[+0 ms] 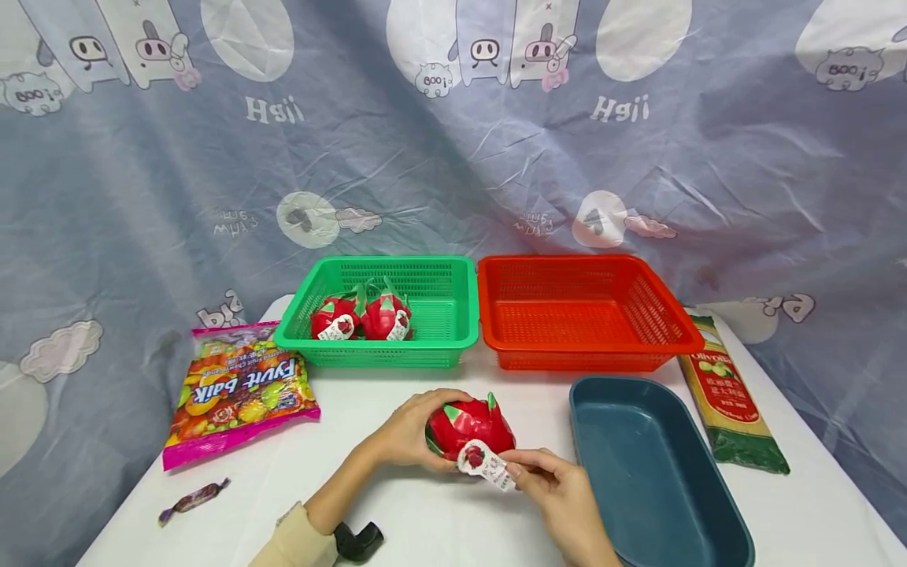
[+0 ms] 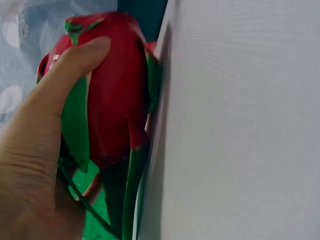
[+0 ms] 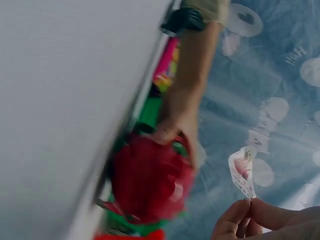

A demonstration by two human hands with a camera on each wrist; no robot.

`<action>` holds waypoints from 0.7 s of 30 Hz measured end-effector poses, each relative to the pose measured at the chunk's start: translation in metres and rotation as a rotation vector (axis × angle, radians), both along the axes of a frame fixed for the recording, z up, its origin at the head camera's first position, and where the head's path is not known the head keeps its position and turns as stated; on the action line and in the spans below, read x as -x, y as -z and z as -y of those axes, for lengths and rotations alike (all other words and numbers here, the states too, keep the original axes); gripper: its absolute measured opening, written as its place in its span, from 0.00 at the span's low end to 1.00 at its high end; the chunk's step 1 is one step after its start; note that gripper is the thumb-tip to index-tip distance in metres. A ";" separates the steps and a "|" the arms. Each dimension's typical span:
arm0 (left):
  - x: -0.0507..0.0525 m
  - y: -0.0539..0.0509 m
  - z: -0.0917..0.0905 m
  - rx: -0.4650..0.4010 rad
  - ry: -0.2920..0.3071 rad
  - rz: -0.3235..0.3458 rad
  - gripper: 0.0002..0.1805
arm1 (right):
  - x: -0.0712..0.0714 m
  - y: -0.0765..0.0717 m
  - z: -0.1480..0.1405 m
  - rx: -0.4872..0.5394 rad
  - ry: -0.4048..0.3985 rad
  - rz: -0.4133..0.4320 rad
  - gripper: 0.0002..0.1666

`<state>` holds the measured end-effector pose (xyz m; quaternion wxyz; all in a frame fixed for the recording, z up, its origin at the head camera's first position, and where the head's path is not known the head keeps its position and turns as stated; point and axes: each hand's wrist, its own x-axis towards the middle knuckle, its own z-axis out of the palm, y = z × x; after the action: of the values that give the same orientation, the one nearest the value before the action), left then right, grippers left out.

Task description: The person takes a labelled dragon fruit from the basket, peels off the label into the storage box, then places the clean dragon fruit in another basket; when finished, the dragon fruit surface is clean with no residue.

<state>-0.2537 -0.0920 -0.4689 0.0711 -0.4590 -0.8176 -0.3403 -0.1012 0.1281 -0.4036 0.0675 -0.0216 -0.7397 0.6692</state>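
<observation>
A red artificial dragon fruit (image 1: 473, 428) with green leaf tips rests on the white table in the middle of the head view. My left hand (image 1: 420, 429) grips it from the left; in the left wrist view the thumb (image 2: 85, 55) lies across its red side. Between thumb and fingers, my right hand (image 1: 567, 500) pinches a small white paper label (image 1: 489, 465) printed with a dragon fruit picture. In the right wrist view this label (image 3: 243, 172) stands apart from the fruit. Two similar labelled dragon fruits (image 1: 386, 316) lie in the green basket (image 1: 446, 354).
A red basket (image 1: 567, 361) stands right of the green one. A blue-grey tray (image 1: 659, 465) sits beside my right hand, with a noodle pack (image 1: 737, 398) beyond it. At left lie a bag of fruit candy (image 1: 241, 394) and a wrapped sweet (image 1: 194, 501).
</observation>
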 end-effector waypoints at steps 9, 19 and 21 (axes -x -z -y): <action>0.002 0.002 0.010 0.020 -0.091 0.085 0.47 | -0.007 -0.026 -0.039 0.059 0.023 0.130 0.20; 0.003 0.000 0.011 0.016 -0.084 0.085 0.47 | 0.004 -0.050 -0.105 -0.446 0.142 0.018 0.26; 0.003 -0.002 0.012 0.017 -0.084 0.081 0.47 | 0.013 -0.052 -0.115 -0.584 0.175 -0.036 0.24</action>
<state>-0.2571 -0.1037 -0.4673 0.0483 -0.4107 -0.8412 -0.3483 -0.1143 0.2434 -0.3517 0.1413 -0.0530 -0.8948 0.4201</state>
